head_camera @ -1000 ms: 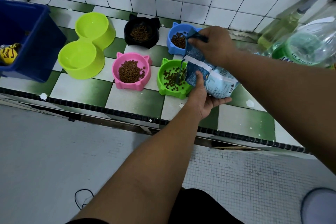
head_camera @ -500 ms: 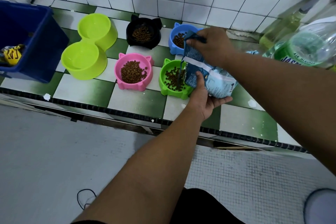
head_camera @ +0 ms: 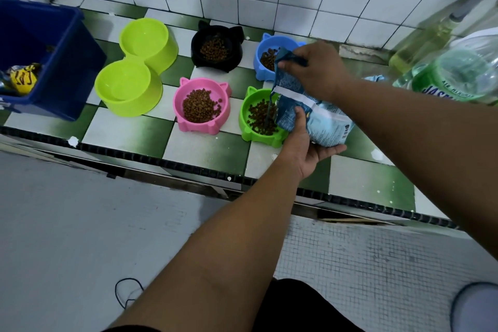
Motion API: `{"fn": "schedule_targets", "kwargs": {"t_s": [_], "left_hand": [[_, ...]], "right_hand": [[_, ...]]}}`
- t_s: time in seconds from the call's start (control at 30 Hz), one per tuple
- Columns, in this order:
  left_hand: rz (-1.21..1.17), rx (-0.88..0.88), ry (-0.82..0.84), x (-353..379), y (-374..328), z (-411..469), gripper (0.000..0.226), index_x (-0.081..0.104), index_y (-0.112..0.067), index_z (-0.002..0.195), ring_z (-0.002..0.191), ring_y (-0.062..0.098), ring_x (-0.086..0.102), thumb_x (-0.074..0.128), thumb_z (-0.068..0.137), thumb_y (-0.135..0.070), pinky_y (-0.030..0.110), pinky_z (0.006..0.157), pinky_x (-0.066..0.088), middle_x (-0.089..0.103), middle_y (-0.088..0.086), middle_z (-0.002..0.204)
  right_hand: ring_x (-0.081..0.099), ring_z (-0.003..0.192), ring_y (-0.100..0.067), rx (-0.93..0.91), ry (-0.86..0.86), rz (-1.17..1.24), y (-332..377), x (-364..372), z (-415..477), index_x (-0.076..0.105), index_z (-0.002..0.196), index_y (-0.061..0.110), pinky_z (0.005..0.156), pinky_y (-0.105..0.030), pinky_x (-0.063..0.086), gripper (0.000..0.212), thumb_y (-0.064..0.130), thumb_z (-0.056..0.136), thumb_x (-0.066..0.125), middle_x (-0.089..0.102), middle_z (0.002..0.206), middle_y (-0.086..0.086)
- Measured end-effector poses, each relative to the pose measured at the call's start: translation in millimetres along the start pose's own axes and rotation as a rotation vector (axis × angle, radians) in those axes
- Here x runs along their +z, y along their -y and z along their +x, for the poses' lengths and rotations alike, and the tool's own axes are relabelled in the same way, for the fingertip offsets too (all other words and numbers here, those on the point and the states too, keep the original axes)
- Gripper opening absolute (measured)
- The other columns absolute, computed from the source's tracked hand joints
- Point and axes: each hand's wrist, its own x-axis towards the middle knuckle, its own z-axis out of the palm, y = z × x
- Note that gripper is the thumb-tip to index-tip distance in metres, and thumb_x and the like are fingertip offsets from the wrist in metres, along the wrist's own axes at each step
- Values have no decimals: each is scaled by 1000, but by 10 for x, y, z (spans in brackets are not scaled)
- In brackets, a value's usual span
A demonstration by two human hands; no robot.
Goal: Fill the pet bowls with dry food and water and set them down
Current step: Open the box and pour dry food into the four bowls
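above green bowl (head_camera: 252,137), food bag (head_camera: 322,122) tilted; right fingers (head_camera: 289,65) pinch top, left fingers (head_camera: 332,149) grip underside.

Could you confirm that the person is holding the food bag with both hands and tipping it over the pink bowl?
Not quite: in the head view, the food bag, held by the left hand and right hand, tips over the green bowl, not the pink bowl.

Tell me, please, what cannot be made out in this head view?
Head view:
- blue bowl: fill covered by right hand and food bag.
- blue bin: contents cut by left edge.
- bottle: label blurred, cut by right edge.
- green bowl: right rim behind food bag and left hand.
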Motion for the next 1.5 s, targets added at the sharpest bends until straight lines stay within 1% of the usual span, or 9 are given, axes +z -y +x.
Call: {"fn": "schedule_targets", "kwargs": {"t_s": [0.17,0.33,0.53,0.8,0.93,1.03,1.17,1.4,1.5], "left_hand": [[-1,-4,13,-18,10,-4,62,61,-17,117,98,38,68,40,96,-71,53,76,62,66,18,113],[44,-9,9,-12,-3,-2,67,59,-14,124,103,38,68,41,95,-71,58,97,54,65,21,120],[114,12,-53,-28,-45,-54,68,56,-14,131,100,34,69,45,95,-70,52,75,63,64,19,127],[248,59,-115,10,-51,-168,97,51,-15,143,108,37,72,57,72,-81,52,75,64,67,19,132],[289,115,-122,3,-111,-216,70,52,-19,137,105,37,73,58,89,-70,53,75,64,69,14,128],[335,177,-114,2,-173,-264,51,46,-28,132,106,35,73,63,94,-57,54,74,64,67,8,130],[394,251,-120,7,-236,-374,63,45,-29,141,110,34,71,72,90,-53,48,66,64,65,5,134],[571,349,-151,-36,-505,-438,55,55,-23,135,103,34,72,75,89,-48,46,61,64,69,7,126],[701,425,-170,-35,-677,-480,49,61,-21,126,96,38,73,77,89,-48,41,56,62,72,8,120]], "right_hand": [[42,58,-19,-12,6,4,-2,-5,-19,73,94,3,59,-31,31,38,39,96,62,51,66,-12],[41,59,-19,11,-12,45,-10,-41,-58,73,94,4,60,-31,31,37,39,96,62,50,68,-13],[38,53,-15,100,-69,126,-90,-127,-117,69,85,4,52,-27,29,35,37,96,63,47,63,-6],[47,59,-18,179,-170,354,-180,-241,-298,73,99,9,57,-29,40,27,34,97,63,57,70,-7],[51,54,-13,198,-207,407,-140,-339,-407,71,86,17,50,-24,42,23,35,97,62,61,67,-5],[56,55,-14,226,-266,497,-129,-389,-473,70,88,6,48,-23,45,31,34,98,62,64,72,-11],[64,58,-12,216,-337,685,-180,-418,-550,68,72,20,58,-28,53,27,31,97,64,70,68,2],[71,66,-19,235,-407,862,-155,-443,-662,71,77,16,63,-34,59,26,32,96,65,75,75,-3],[68,63,-12,249,-456,888,-140,-445,-672,69,75,18,60,-29,57,27,32,97,63,73,71,2]]}}
